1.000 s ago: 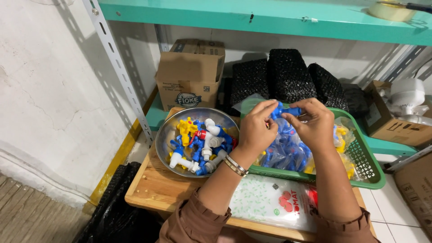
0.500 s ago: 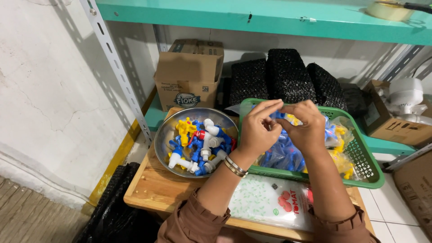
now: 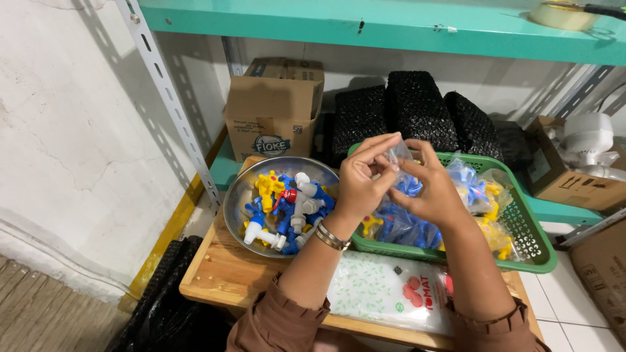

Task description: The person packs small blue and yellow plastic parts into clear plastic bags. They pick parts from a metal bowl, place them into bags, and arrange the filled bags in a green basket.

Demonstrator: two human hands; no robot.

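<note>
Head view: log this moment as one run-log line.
left hand: pinching clear plastic bag | right hand: pinching same bag | below: green basket of bagged parts | left: metal bowl of plastic taps

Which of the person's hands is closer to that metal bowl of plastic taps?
Left. The left hand is right beside the metal bowl; the right hand is farther off, over the green basket.

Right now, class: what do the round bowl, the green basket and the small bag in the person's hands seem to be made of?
The bowl looks like metal, likely steel: grey and shiny with reflections. The green basket looks like moulded plastic: glossy, with a perforated lattice wall. The small bag, pinched between the left hand and the right hand, looks like thin clear plastic film: see-through and crinkled.
</note>
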